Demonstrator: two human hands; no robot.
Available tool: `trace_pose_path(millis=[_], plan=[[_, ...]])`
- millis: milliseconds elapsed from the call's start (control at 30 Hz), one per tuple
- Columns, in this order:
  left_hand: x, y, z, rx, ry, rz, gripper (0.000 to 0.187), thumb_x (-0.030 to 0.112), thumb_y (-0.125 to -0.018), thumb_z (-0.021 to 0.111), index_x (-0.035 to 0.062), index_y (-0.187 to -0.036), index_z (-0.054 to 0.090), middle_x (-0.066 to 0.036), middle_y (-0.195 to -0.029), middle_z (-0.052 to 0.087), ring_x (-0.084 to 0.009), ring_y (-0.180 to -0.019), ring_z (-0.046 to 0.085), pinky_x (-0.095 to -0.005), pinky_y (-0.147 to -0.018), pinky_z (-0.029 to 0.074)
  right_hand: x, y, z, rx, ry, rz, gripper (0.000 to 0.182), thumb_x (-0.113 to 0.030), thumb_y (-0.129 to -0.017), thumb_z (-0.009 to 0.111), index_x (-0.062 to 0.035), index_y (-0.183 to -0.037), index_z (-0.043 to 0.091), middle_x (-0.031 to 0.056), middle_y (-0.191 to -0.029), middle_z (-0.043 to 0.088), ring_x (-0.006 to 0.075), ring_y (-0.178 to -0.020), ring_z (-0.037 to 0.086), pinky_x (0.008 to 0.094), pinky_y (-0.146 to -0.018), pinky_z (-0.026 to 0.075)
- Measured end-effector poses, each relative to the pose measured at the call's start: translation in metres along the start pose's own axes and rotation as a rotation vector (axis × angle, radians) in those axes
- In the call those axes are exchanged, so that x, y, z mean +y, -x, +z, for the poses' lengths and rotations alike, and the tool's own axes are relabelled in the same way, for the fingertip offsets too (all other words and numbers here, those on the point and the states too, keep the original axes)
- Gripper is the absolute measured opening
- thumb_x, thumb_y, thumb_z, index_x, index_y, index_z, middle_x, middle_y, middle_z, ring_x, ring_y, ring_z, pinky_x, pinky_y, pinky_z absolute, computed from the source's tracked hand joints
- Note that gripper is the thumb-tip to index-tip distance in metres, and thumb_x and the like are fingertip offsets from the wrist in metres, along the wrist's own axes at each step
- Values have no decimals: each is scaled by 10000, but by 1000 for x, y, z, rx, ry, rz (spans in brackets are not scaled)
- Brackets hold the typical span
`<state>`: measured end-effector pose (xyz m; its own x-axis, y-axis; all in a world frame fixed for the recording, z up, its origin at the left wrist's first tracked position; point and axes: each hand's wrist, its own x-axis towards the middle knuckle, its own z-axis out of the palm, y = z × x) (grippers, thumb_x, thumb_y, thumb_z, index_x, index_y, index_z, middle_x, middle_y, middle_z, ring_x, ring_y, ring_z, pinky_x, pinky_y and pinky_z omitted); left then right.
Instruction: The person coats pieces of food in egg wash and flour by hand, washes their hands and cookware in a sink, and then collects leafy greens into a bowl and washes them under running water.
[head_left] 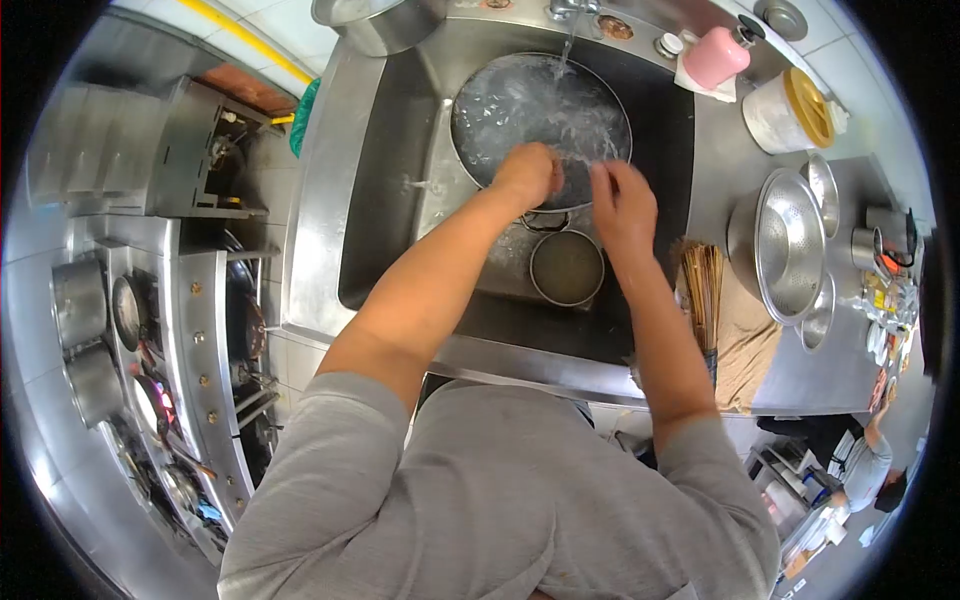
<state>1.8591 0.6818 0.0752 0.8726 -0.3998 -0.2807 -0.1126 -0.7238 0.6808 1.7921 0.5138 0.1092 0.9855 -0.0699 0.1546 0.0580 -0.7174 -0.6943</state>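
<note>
Both hands are over a large round pot (470, 165) full of water in the sink, under a running tap (572, 8). My left hand (530, 175) is closed, its fingers curled above the pot's near edge. To its right, my right hand (625, 210) has bent fingers pressed together, partly smeared by motion. Whatever the fingers may hold is too small or blurred to name. Pale bits and ripples show in the water. Nearer me, a smaller round pot (567, 268) with cloudy liquid stands on the sink floor.
Right of the sink (400, 185) lie a bamboo brush (703, 300), a brown cloth (750, 350) and a perforated metal bowl (790, 245). A pink pump bottle (715, 58) and a yellow-lidded tub (785, 112) stand behind. A stove (205, 350) is at left; another person (868, 465) is at lower right.
</note>
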Motion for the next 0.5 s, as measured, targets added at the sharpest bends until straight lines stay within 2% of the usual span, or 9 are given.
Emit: trace_pose_path(millis=[33, 100, 167, 267, 333, 367, 400, 433, 500], plan=[[-2, 0, 0, 7, 8, -7, 172, 59, -817, 584, 64, -870, 748, -195, -950, 725, -376, -911, 698, -448, -821, 543, -8, 19, -10, -121, -29, 271, 406, -389, -988, 602, -5, -946, 727, 187, -1121, 714, 379, -946, 670, 482, -821, 511], [-2, -1, 3, 209, 225, -23, 169, 120, -801, 573, 95, -737, 728, -178, -837, 712, -358, -794, 692, -412, -721, 532, 4, 45, 2, -556, 94, 371, 515, -484, -972, 602, 11, -936, 738, 216, -1083, 717, 404, -963, 678, 487, -842, 527], [-2, -1, 3, 257, 228, -9, 170, 210, -821, 604, 109, -768, 730, -150, -834, 712, -339, -812, 692, -414, -761, 520, 19, 58, 43, -1135, 508, 258, 604, -563, -955, 586, -4, -1137, 725, 254, -1274, 649, 419, -1185, 617, 477, -1007, 483], [31, 29, -27, 189, 34, -32, 334, 476, -842, 678, 158, -919, 742, -88, -960, 712, -304, -1049, 649, -492, -956, 432, 71, 78, 101, -1334, 608, 117, 763, -626, -936, 546, 33, -1312, 627, 272, -1403, 564, 378, -1330, 539, 453, -1120, 405], [22, 48, -27, 226, 88, 164, 468, 560, -809, 728, 164, -1058, 716, -88, -1184, 648, -336, -1273, 501, -580, -1052, 331, 117, 87, 142, -1269, 574, 22, 826, -643, -917, 567, 42, -1378, 566, 243, -1515, 469, 376, -1415, 446, 444, -1171, 347], [18, 64, -32, 283, 69, 231, 446, 512, -808, 748, 160, -1079, 706, -108, -1257, 603, -348, -1306, 457, -582, -1050, 343, 52, 71, 123, -1278, 785, -76, 817, -624, -929, 560, 36, -1410, 538, 249, -1517, 461, 378, -1417, 442, 438, -1183, 330], [14, 80, -38, 339, 39, 300, 431, 464, -806, 768, 156, -1100, 697, -128, -1331, 557, -360, -1338, 412, -584, -1047, 354, 104, 81, 144, -948, 773, -193, 769, -554, -939, 581, 41, -1422, 520, 244, -1536, 440, 372, -1399, 469, 478, -1118, 409], [5, 94, -44, 410, -32, 334, 418, 410, -804, 780, 146, -1114, 687, -134, -1341, 543, -364, -1339, 406, -572, -1045, 368, 142, 94, 173, -824, 789, -226, 756, -541, -939, 585, 41, -1417, 525, 242, -1525, 454, 369, -1387, 481, 480, -1104, 420], [-28, 131, -56, 494, -143, 310, 410, 356, -801, 792, 136, -1127, 677, -140, -1352, 528, -369, -1339, 400, -560, -1042, 382, 187, 117, 209, -1008, 856, -245, 730, -514, -938, 594, 42, -1407, 534, 238, -1502, 481, 363, -1365, 504, 483, -1077, 441]])
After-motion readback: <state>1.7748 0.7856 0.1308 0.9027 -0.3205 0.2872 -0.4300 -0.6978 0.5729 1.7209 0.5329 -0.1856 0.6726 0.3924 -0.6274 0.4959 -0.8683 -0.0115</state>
